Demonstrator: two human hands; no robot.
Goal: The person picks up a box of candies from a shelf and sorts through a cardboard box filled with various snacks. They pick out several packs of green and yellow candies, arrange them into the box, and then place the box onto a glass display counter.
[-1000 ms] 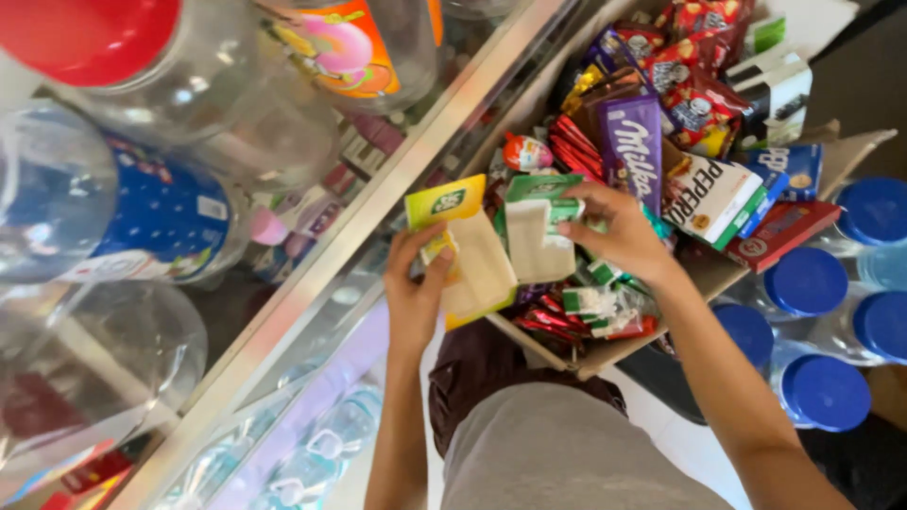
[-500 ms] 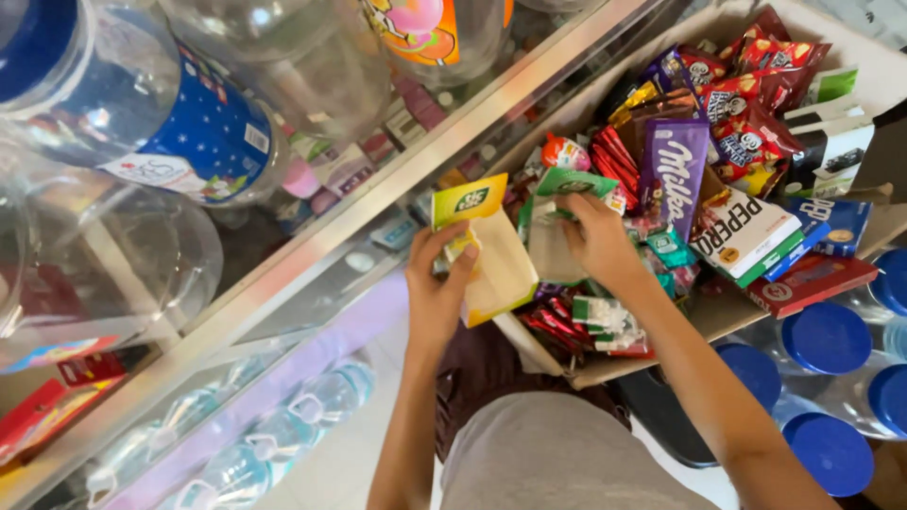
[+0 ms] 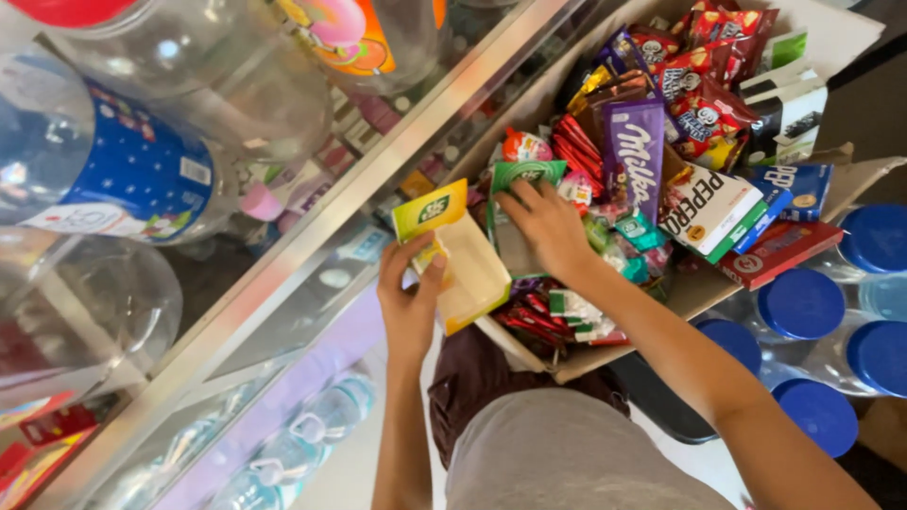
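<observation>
Yellow display carton (image 3: 460, 255) sits tilted at the near-left corner of the cardboard box (image 3: 855, 179) of sweets. Left hand (image 3: 408, 300) clamps its lower-left edge. Right hand (image 3: 546, 225), just beside, grips a green packet (image 3: 520, 176). Blue-capped bottles (image 3: 803, 304) right.

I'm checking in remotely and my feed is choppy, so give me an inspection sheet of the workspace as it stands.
Surface: glass counter with metal edge, large clear plastic jars standing on it.
Job's things: yellow display box, opened; green packet at the top of the cardboard box.
Clutter: cardboard box crammed with sweets and chocolate: purple bar, red packs, white-and-green box.
Grips: left hand holds the yellow display box; right hand rests on the green packet.
Cables: nothing seen.
Surroundings: blue-capped bottles to the right; more bottles below the counter.
</observation>
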